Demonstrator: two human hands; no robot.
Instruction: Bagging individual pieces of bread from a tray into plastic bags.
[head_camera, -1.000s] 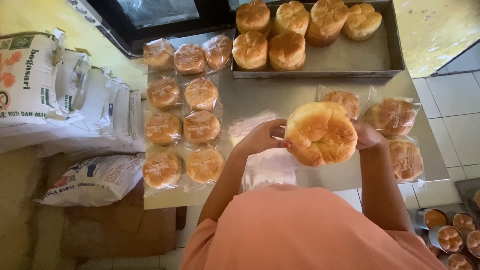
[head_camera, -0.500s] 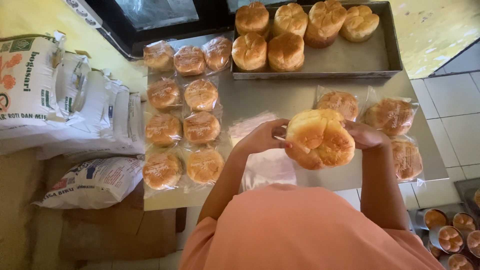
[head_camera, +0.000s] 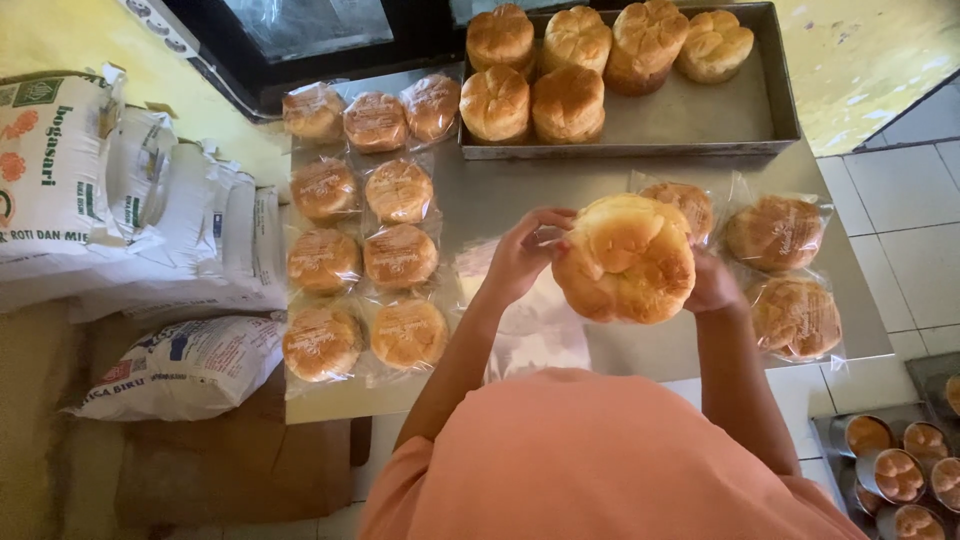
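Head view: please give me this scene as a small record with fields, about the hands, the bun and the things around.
left hand: grips the left side of the golden bun, above the metal table
right hand: supports the bun from the right, mostly hidden behind it
bun state: unwrapped, tilted
empty clear bags: on the table under the hands
wrapped buns: in rows at the left; three more at the right
baking tray: holds unwrapped buns
sacks: stacked at the left

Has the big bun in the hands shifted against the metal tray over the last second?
Yes. The bun has tipped, its top turning toward the left hand, but it sits about as far below the tray as before.
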